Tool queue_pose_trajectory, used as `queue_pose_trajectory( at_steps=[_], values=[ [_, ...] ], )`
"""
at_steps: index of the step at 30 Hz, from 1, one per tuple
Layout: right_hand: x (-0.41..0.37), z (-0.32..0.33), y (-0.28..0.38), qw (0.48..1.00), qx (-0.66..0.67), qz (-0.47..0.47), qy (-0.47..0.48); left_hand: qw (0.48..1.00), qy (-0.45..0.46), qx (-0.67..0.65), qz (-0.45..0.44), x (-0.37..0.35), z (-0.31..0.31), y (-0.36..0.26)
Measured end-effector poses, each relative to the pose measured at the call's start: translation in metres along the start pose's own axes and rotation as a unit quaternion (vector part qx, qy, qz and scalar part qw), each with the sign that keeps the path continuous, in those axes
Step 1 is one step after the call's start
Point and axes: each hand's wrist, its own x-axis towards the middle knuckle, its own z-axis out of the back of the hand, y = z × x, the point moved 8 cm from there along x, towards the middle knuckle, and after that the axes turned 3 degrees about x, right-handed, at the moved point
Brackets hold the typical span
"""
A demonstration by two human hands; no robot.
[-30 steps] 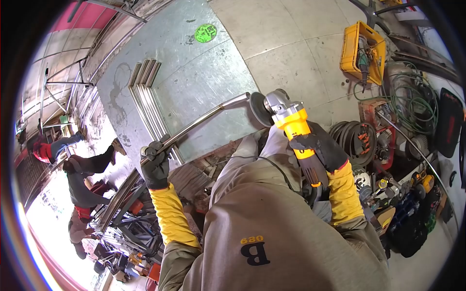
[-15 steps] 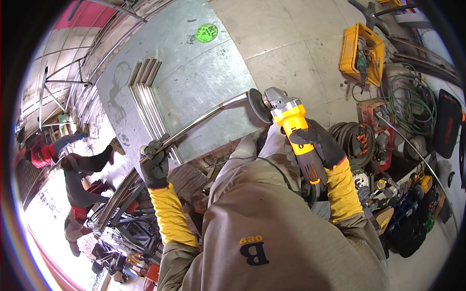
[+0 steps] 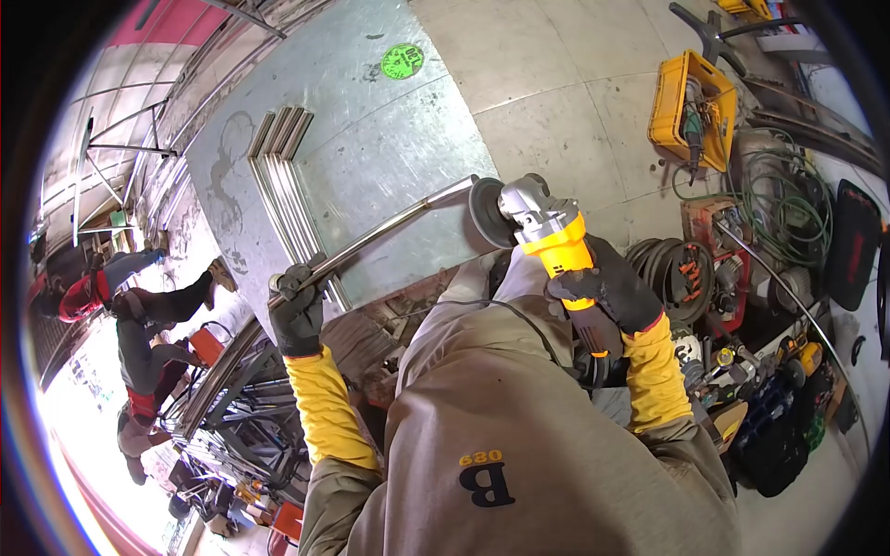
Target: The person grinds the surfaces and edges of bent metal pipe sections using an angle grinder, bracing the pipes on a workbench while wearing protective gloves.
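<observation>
On my feed, gloved fingers closed, the left hand (image 3: 298, 310) grips a slim, bent metal tube (image 3: 371, 239), the right hand (image 3: 623, 289) a yellow grinder (image 3: 560, 248), its round disc (image 3: 485, 212) near the tube's far tip. I cannot tell whether they touch; glare whitens the room's left. Below, a scuffed metal sheet (image 3: 389, 134) bearing shiny bent tubes (image 3: 288, 208) adjoins pale floor tiles (image 3: 556, 111).

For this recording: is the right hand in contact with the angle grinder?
Touching: the head view shows the gloved right hand wrapped around the angle grinder, with dark fingertips lying across its yellow housing.
</observation>
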Motion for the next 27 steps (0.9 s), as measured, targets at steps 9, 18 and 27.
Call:
queue_pose_trajectory(
  at_steps=[9,18,27],
  values=[
    [0.006,0.017,-0.036,0.988,0.152,0.004,-0.031,1.000,-0.018,-0.009,0.009,-0.001,0.009,0.005],
    [0.010,0.003,-0.019,0.984,0.175,-0.026,-0.006,1.000,0.004,-0.026,0.001,-0.002,0.005,0.009],
    [-0.007,0.000,-0.025,0.984,0.172,-0.052,0.013,1.000,-0.010,-0.026,-0.002,-0.006,0.011,0.011]
  ],
)
